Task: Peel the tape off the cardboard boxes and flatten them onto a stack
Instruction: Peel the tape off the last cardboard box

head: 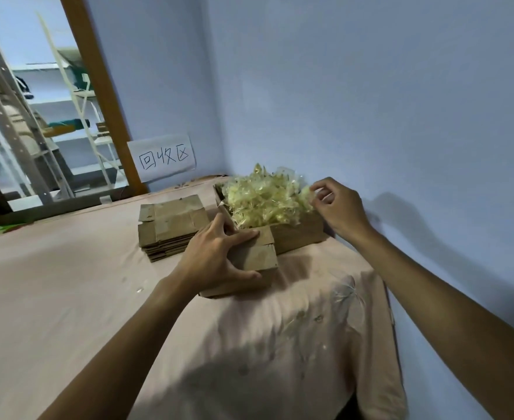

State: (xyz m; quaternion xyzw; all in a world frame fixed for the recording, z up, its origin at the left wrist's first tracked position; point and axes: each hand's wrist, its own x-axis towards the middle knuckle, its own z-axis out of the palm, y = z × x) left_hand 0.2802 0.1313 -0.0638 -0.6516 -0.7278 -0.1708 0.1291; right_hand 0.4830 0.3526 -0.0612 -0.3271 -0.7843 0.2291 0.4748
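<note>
My left hand (219, 259) grips a small brown cardboard box (255, 259) on the pink tablecloth, thumb along its near side and fingers over its top. Behind it to the left lies a stack of flattened cardboard boxes (170, 225). At the back right an open cardboard box (298, 233) is heaped with crumpled yellowish clear tape (264, 198). My right hand (337, 207) hovers at the right edge of that heap, its fingertips pinched on a piece of tape.
The table (67, 283) under the pink cloth fills the foreground and ends at the blue wall on the right. A white paper sign (163, 157) with handwritten characters is stuck on the back wall. A wooden door frame (98, 86) and metal shelving stand at the left.
</note>
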